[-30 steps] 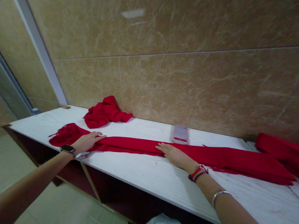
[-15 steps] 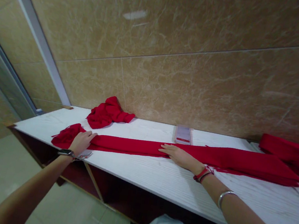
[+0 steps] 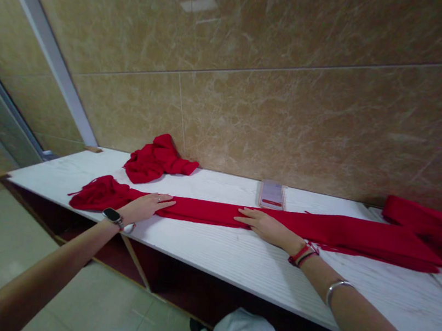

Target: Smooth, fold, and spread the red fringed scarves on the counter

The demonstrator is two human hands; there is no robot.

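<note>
Cloth (image 3: 203, 211), left hand (image 3: 143, 208) flat atop, right hand (image 3: 267, 229) likewise

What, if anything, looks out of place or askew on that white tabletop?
The long red cloth lies flat between left hand and right hand, but its left end looks bunched up. Behind it, a crumpled red cloth lies near the wall. Nothing looks spilled.

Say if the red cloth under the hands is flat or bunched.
Mostly flat: the red cloth makes a smooth strip between left hand and right hand; its left end is bunched.
</note>
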